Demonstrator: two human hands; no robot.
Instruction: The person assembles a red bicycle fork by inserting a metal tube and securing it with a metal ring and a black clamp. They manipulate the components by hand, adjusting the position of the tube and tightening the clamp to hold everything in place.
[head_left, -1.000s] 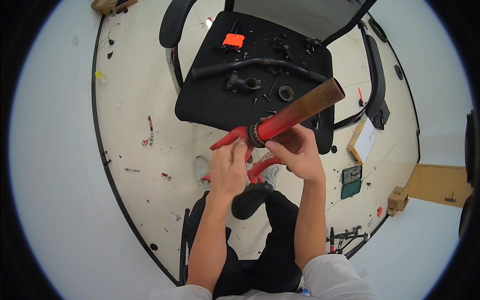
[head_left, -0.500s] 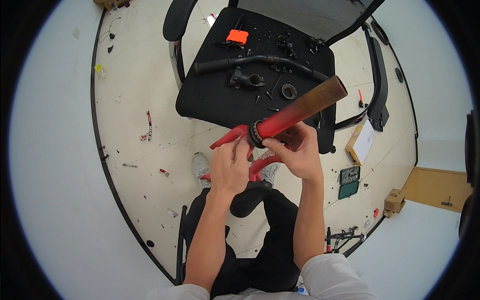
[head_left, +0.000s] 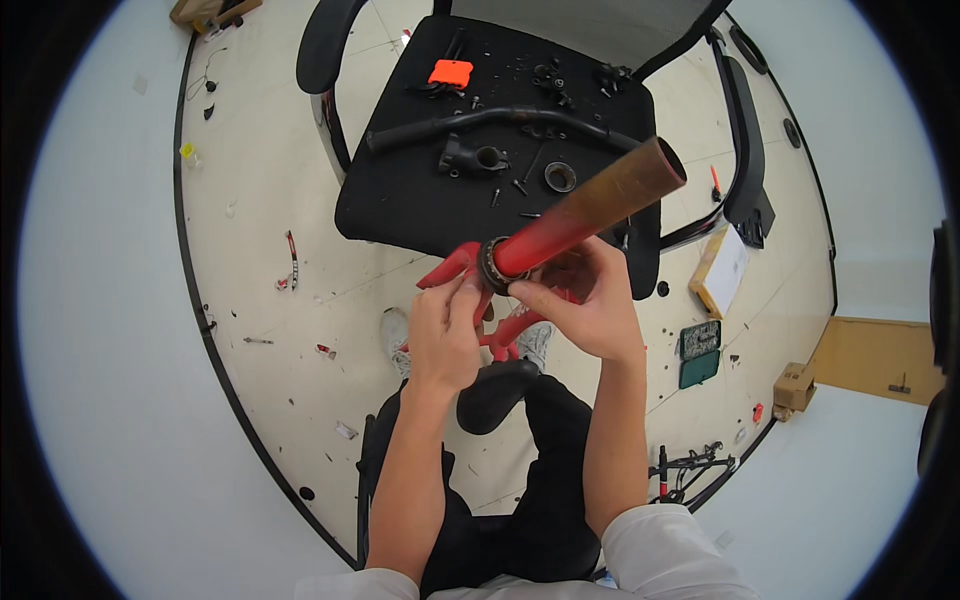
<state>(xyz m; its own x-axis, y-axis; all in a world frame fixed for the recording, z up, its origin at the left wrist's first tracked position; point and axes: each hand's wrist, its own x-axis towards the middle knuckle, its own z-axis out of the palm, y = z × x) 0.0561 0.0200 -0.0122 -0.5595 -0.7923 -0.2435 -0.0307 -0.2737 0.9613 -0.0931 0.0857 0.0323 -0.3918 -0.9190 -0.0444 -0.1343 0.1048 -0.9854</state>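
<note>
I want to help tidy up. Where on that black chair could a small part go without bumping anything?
The chair seat is bare at its front left, between the black handlebar and the front edge. The back, around the orange piece, is crowded with bolts. The red tube overhangs the front right.

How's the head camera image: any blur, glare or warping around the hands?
Head view: even light, soft shadows; left hand, right hand and the red tube look sharp at centre. Fisheye bends the floor edge; black corners, pale blank rim.
</note>
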